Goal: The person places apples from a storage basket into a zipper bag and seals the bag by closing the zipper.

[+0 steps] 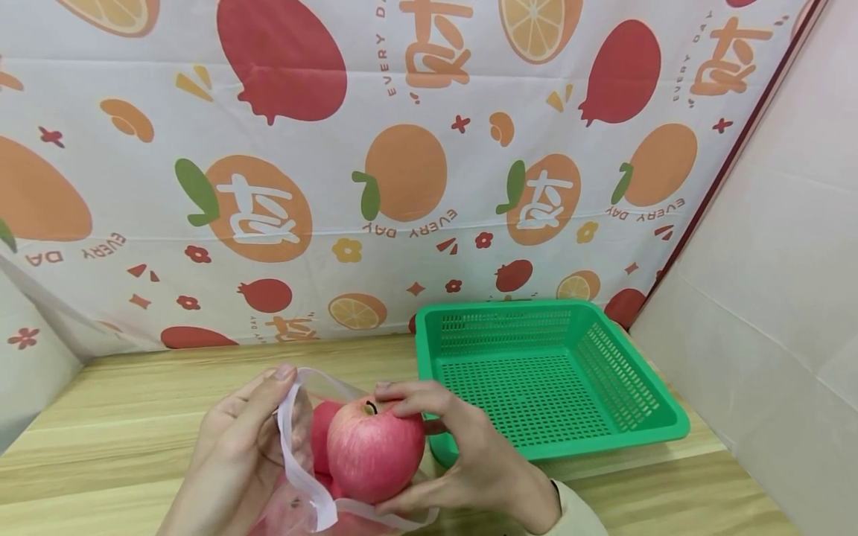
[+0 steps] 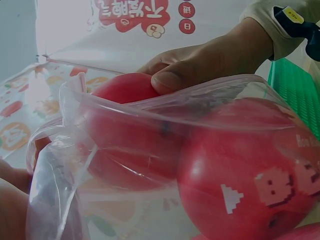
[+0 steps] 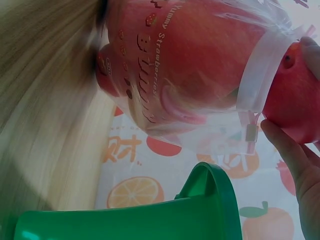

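Observation:
A red apple (image 1: 375,452) with a dark stem is gripped by my right hand (image 1: 462,450), fingers over its top and thumb below. It sits at the mouth of a clear plastic bag (image 1: 288,514) with a whitish zip edge. My left hand (image 1: 236,447) pinches the bag's rim at the left and keeps the mouth apart. More red apples (image 2: 250,170) show through the plastic in the left wrist view. Printed lettering marks the bag (image 3: 200,70) in the right wrist view, where the held apple (image 3: 295,97) is at the bag's opening.
A green perforated plastic basket (image 1: 660,428) stands right of the bag on the wood-patterned table (image 1: 121,424). Behind it hangs a fruit-printed cloth (image 1: 322,149). A white wall (image 1: 777,246) rises at the right.

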